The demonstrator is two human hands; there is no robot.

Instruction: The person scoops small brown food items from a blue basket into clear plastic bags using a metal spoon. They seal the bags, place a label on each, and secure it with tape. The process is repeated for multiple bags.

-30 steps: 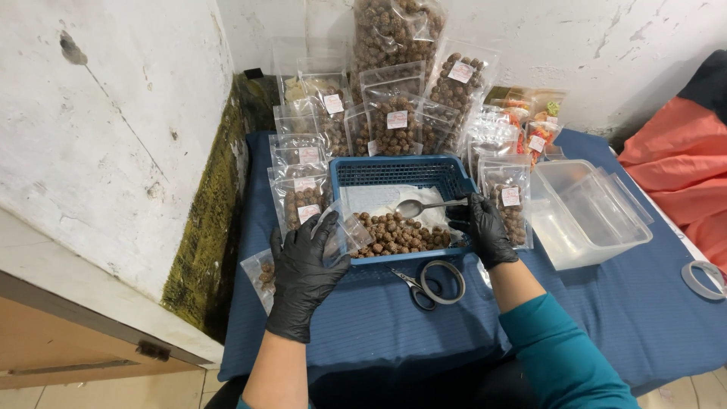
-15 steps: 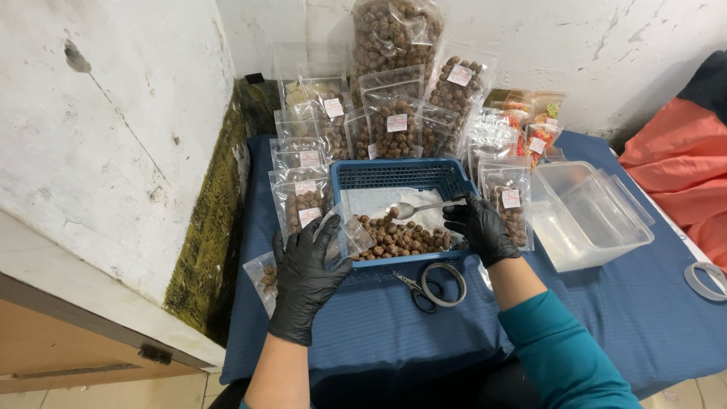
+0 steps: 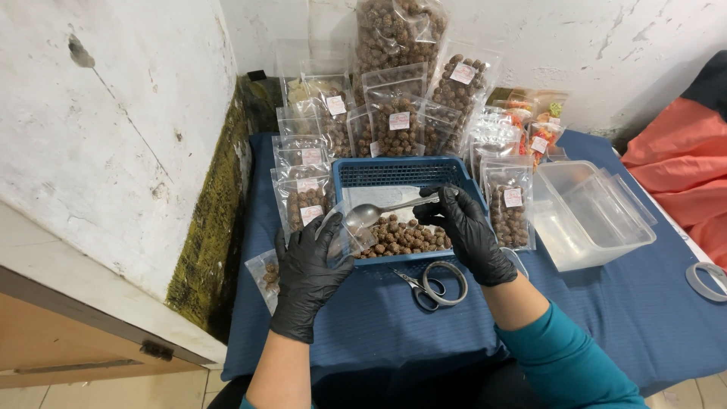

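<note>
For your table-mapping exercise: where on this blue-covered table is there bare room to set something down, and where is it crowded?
Free: the blue cloth in front of the clear tub, right of the scissors, and the near strip below the left hand. Crowded: the back, packed with filled bags, and the middle, taken by the blue basket, the spoon and the right hand.

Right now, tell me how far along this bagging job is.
Done: labelled filled pouches of brown balls stand against the wall behind the blue basket, more to its left and right. In hand: the left hand holds a clear pouch at the basket's edge while the right hand brings a metal spoon to it. Left: a heap of brown balls remains in the basket.
</note>
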